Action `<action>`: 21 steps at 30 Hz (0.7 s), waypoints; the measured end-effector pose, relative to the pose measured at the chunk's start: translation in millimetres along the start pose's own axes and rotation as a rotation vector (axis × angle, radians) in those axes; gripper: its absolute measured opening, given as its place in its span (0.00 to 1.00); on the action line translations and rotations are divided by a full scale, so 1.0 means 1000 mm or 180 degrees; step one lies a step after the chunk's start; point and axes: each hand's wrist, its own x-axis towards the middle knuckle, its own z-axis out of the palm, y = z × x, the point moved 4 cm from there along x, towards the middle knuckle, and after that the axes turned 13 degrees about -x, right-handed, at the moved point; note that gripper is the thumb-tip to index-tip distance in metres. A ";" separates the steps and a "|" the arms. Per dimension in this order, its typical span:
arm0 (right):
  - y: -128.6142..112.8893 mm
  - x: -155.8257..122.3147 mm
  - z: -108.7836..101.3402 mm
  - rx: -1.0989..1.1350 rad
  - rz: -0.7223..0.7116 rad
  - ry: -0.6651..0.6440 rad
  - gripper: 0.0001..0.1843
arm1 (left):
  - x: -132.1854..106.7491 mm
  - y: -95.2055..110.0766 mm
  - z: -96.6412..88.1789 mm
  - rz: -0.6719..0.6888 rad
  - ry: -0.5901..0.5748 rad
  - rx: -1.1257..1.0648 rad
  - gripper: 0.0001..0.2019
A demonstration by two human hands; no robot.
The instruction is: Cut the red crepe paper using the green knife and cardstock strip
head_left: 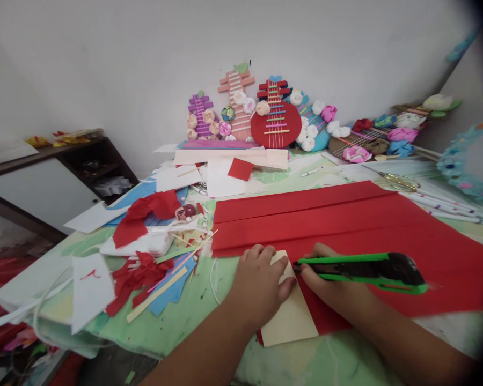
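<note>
My right hand [330, 287] is closed round a green and black utility knife [362, 268], its tip end pointing left beside the edge of a cream card strip [287, 321]. My left hand [261, 279] lies over the upper part of that strip with fingers somewhat spread, pressing it down. Beneath the strip is a large sheet of red paper [426, 241], creased lengthwise and spread over the right half of the table. I cannot make out the blade against the red.
Red scraps [148, 214], paper strips [165, 289] and white pieces [90, 289] litter the left side of the green-covered table [209, 332]. Scissors [398, 182] and white rolled sticks [446, 206] lie at the right. Several decorated paper instruments, including a red one [276, 123], lean against the wall.
</note>
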 end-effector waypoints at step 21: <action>0.005 -0.001 0.003 0.0097 0.0017 -0.0221 0.10 | -0.002 -0.001 0.002 -0.0059 -0.0024 -0.0031 0.16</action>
